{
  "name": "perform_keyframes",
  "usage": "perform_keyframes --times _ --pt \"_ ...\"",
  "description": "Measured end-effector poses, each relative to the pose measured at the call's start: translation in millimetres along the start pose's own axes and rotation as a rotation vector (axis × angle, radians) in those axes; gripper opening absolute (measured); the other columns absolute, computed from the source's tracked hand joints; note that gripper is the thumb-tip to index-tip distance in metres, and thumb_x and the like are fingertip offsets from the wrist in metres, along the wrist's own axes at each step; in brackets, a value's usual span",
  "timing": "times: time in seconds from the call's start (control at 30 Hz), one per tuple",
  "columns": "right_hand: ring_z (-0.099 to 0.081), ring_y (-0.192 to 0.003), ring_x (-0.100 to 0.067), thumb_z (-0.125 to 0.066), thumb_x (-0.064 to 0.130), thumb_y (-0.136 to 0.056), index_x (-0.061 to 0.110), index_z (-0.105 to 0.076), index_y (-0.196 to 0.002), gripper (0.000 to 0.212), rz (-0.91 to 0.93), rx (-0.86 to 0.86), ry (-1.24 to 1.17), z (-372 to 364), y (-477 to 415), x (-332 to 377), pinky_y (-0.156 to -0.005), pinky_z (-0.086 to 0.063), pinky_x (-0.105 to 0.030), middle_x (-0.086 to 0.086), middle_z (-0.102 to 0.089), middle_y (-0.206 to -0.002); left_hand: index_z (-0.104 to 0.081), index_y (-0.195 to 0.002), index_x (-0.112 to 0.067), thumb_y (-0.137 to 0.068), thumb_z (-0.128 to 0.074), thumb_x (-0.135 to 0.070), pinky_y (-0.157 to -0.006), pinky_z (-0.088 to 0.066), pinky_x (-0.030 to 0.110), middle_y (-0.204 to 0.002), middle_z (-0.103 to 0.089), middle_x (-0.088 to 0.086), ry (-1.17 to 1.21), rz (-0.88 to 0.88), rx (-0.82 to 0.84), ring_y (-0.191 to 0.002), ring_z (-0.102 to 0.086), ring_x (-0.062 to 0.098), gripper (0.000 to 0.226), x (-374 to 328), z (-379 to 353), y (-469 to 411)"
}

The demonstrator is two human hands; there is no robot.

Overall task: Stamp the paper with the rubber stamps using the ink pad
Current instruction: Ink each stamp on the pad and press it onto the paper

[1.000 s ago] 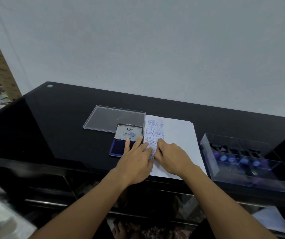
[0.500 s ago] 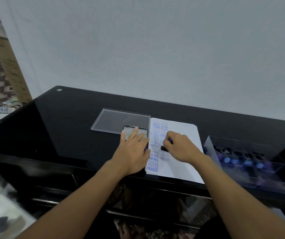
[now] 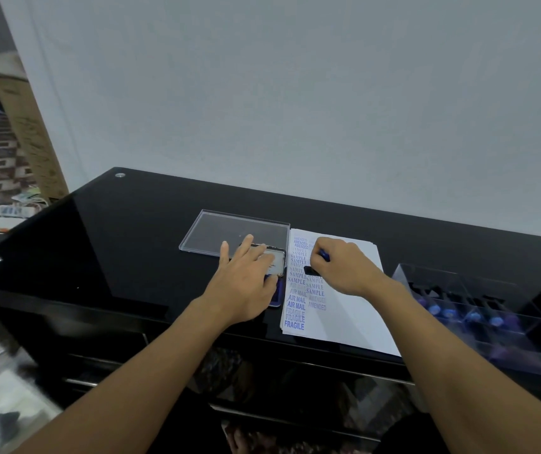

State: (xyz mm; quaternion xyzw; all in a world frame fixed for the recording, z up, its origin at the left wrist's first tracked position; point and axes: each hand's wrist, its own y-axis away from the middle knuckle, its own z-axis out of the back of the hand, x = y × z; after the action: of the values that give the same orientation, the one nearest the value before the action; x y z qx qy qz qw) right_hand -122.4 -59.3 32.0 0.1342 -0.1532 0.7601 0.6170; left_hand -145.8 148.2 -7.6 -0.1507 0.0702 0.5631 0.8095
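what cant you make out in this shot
All in the head view:
- Rubber stamp: its wording faces down toward the paper, under the gripping right hand.
- Ink pad: mostly covered by the left hand.
- Spare stamps in the clear box: blurred, too small to read.

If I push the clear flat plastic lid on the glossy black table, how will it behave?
The clear flat plastic lid likely slides easily, since the glossy black table looks smooth. It seems thin, so probably light.
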Motion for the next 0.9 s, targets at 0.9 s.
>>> perform_keyframes --times 0.9 --pt "-0.056 -0.088 -0.02 -0.049 0.025 -0.094 0.023 -0.05 -0.097 0.004 0.233 0.261 0.057 -64.4 -46.4 78.8 -0.077 -0.043 -0.035 0.003 -0.06 -0.094 -0.037 -0.151 -0.017 -0.105 -0.038 -0.027 -0.123 -0.006 0.052 -0.164 -0.022 -0.001 0.163 0.272 -0.03 -0.154 -0.003 0.018 0.047 87.4 -23.7 20.9"
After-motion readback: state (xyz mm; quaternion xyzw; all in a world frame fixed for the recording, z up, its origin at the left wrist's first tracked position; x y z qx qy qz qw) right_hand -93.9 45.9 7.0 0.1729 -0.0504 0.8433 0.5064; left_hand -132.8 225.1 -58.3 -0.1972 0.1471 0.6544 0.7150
